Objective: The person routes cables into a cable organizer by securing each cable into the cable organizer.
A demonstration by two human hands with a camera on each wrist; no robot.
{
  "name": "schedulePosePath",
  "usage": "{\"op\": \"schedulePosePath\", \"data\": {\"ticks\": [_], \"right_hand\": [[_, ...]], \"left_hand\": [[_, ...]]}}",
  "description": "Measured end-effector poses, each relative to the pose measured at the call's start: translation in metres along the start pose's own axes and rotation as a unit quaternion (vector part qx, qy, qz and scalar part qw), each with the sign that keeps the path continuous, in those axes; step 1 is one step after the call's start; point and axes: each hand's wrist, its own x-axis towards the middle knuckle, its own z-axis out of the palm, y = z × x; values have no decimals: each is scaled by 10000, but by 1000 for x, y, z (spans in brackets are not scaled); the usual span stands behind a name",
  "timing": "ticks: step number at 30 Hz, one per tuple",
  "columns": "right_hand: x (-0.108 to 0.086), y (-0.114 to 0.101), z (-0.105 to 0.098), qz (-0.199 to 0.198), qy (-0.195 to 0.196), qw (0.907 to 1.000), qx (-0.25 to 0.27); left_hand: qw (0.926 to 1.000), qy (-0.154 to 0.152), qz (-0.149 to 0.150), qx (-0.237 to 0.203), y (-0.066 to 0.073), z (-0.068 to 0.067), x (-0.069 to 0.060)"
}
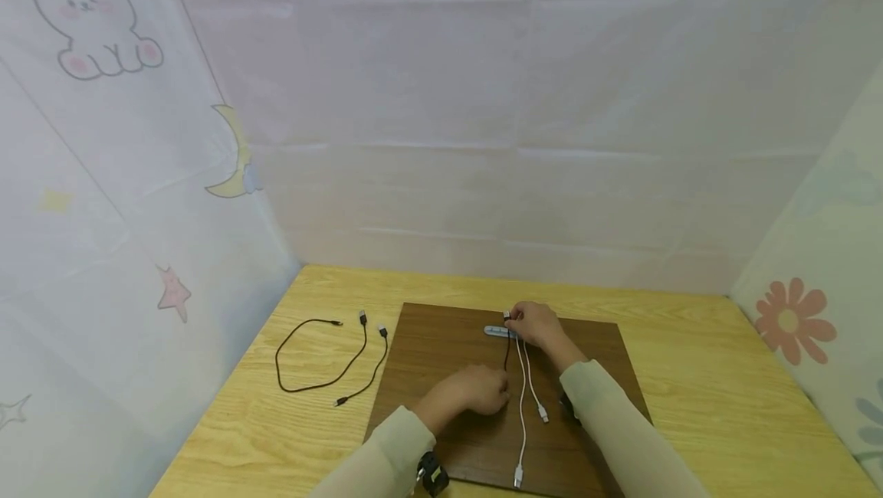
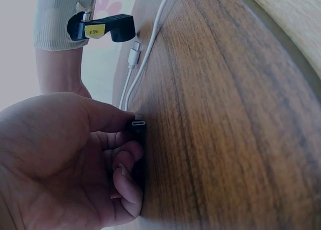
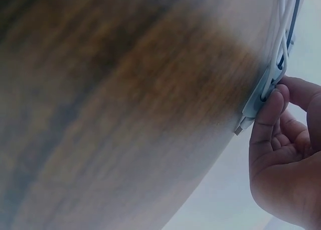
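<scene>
A black charging cable [image 1: 508,350] runs up the brown board to a pale blue cable clip [image 1: 494,331]. Its lower end, a USB-C plug [image 2: 138,123], is pinched between thumb and fingers of my left hand [image 1: 485,389], low over the board. My right hand [image 1: 539,323] is at the clip, its fingertips pinching the black cable near its USB-A plug [image 1: 507,315]; the exact contact is partly hidden. Two white cables [image 1: 522,398] pass beside those fingers and hang down the board. In the right wrist view the clip [image 3: 256,97] lies against my fingertips, a white cable's plug [image 3: 244,123] protruding.
The brown board [image 1: 428,345] lies on a yellow wood-grain table [image 1: 704,375]. Left of it rest a longer black cable [image 1: 279,364] and a shorter black cable [image 1: 375,368]. Pale printed sheets [image 1: 441,199] stand behind and at both sides.
</scene>
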Motion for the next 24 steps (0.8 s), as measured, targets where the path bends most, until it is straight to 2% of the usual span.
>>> {"op": "schedulePosePath", "data": {"ticks": [11, 24], "right_hand": [[2, 3, 5, 107, 45, 9999, 52], [0, 8, 2, -129, 220, 9993, 275]], "left_hand": [[9998, 33, 46, -193, -2, -1, -1], [9989, 1, 53, -469, -5, -1, 0]]}}
